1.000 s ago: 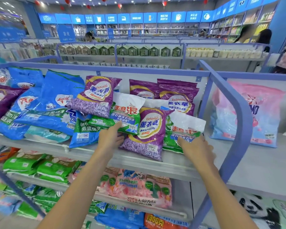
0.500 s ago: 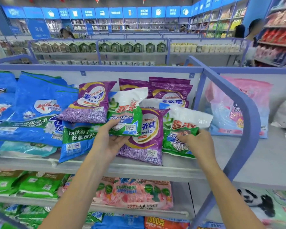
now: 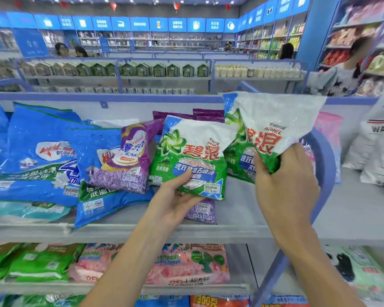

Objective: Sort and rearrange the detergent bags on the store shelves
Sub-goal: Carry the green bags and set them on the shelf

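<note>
L green-white bag [image 3: 193, 151] held upright over shelf [image 3: 242, 213], front facing; R green-white bag [image 3: 275, 120] higher, tilted. Purple bag [image 3: 120, 173] & blue bags [image 3: 40, 138] lie overlapped on shelf.

Mostly hidden: purple bag [image 3: 201, 211] (beneath green bag [image 3: 191, 151]).

I read the grey top shelf [image 3: 242, 218] as carrying overlapping blue detergent bags [image 3: 42, 151] at its left, with a purple detergent bag [image 3: 129, 160] leaning on them. A second purple bag [image 3: 201, 212] lies flat near the front edge; a pink detergent bag [image 3: 329, 138] stands beyond the blue divider rail [image 3: 325, 171]. The lower shelf [image 3: 42, 287] holds green bags [image 3: 38, 264] and pink bags [image 3: 186, 264].
</note>
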A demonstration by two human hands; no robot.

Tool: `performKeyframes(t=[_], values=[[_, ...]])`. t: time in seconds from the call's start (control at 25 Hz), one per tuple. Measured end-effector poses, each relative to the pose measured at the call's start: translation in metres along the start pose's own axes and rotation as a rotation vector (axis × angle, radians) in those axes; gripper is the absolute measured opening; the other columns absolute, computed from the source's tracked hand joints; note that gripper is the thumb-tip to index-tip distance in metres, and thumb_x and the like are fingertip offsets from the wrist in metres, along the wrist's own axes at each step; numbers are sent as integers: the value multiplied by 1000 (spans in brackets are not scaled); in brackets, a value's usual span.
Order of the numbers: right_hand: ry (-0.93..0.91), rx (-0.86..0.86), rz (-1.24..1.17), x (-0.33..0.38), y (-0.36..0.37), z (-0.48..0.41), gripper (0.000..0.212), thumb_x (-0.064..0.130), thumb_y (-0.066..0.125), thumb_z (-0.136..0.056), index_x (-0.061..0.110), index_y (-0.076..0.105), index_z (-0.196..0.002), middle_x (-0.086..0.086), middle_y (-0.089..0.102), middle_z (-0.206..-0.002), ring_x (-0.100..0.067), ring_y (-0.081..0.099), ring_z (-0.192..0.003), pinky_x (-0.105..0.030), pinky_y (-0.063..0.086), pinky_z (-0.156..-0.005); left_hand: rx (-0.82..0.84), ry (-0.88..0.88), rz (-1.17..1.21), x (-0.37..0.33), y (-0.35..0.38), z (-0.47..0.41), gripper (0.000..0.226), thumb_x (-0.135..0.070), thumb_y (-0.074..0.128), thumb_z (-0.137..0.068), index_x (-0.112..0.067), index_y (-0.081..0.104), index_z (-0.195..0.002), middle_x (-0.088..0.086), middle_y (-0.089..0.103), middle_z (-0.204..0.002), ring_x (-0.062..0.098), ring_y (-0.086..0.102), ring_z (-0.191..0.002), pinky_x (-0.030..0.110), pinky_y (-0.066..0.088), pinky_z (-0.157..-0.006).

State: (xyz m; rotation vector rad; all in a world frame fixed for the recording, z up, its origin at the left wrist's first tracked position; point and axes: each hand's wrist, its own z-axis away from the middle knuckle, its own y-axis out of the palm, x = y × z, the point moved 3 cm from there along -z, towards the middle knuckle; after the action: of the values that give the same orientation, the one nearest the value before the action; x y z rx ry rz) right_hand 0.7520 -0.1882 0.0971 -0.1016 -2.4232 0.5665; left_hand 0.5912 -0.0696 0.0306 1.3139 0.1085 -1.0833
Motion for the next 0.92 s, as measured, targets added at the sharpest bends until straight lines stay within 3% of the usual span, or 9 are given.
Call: performKeyframes(t=[0.08, 0.24, 0.32, 0.4, 0.52, 0.6, 0.68, 0.84, 0.92], values=[[-32, -81, -18, 1, -18, -1, 36, 23, 75, -89, 10, 65, -121, -8, 63, -118, -35, 56, -109, -35, 34, -66, 24, -13, -22, 0, 13, 6, 21, -2, 71, -84, -2, 67, -105, 22, 73, -115, 38, 72, -103, 58, 59, -75], [-22, -193, -120, -8, -57, -6, 35, 25, 78, -87, 11, 69, -118, -6, 67, -118, -28, 60, -111, -38, 44, -77, 153, 26, -75, -6, 48, 24, 27, -5, 73, -72, -3, 72, -99, 19, 76, -105, 34, 73, -99, 55, 62, -73], [32, -213, -307, -18, -78, -9, 30, 23, 81, -85, 16, 70, -112, 7, 71, -107, -9, 65, -103, -27, 47, -83, 207, 104, -130, -8, 58, 31, 40, -8, 76, -71, -5, 72, -110, 17, 76, -110, 32, 74, -100, 49, 64, -72], [150, -189, -516, -35, -93, -10, 27, 16, 85, -82, 17, 73, -106, 21, 75, -91, 4, 65, -88, -17, 51, -76, 211, 184, -160, -5, 58, 35, 50, -13, 78, -69, -8, 71, -118, 14, 76, -110, 28, 76, -95, 43, 63, -69], [315, -105, -659, -64, -107, -3, 25, 7, 85, -75, 18, 77, -96, 16, 78, -83, -8, 70, -85, -24, 57, -75, 199, 207, -103, 8, 51, 38, 46, -23, 76, -71, -13, 74, -116, 11, 77, -109, 24, 76, -90, 47, 64, -75], [349, -39, -703, -77, -112, 1, 26, 3, 84, -73, 23, 80, -88, 10, 80, -87, -12, 73, -87, -29, 59, -79, 198, 153, -38, 20, 52, 42, 21, -29, 70, -80, -17, 83, -92, 8, 78, -101, 21, 76, -85, 46, 62, -81], [368, 10, -704, -85, -117, 3, 25, 5, 86, -69, 23, 81, -86, 5, 80, -87, -13, 74, -85, -30, 58, -79, 190, 166, -14, 32, 53, 47, 29, -29, 63, -90, -19, 83, -71, 5, 79, -92, 17, 76, -79, 41, 63, -77], [370, 88, -781, -105, -121, -1, 22, 3, 85, -66, 17, 80, -83, 0, 80, -84, -15, 75, -79, -26, 57, -68, 228, 290, -14, 50, 66, 63, 29, -31, 59, -91, -21, 83, -79, 2, 79, -96, 14, 76, -83, 32, 63, -68], [392, 133, -849, -128, -124, -8, 26, 6, 86, -61, 15, 82, -84, -7, 80, -88, -24, 76, -83, -35, 59, -74, 196, 347, -48, 67, 79, 70, 24, -37, 66, -82, -23, 83, -88, 0, 79, -102, 12, 75, -85, 28, 62, -68]])
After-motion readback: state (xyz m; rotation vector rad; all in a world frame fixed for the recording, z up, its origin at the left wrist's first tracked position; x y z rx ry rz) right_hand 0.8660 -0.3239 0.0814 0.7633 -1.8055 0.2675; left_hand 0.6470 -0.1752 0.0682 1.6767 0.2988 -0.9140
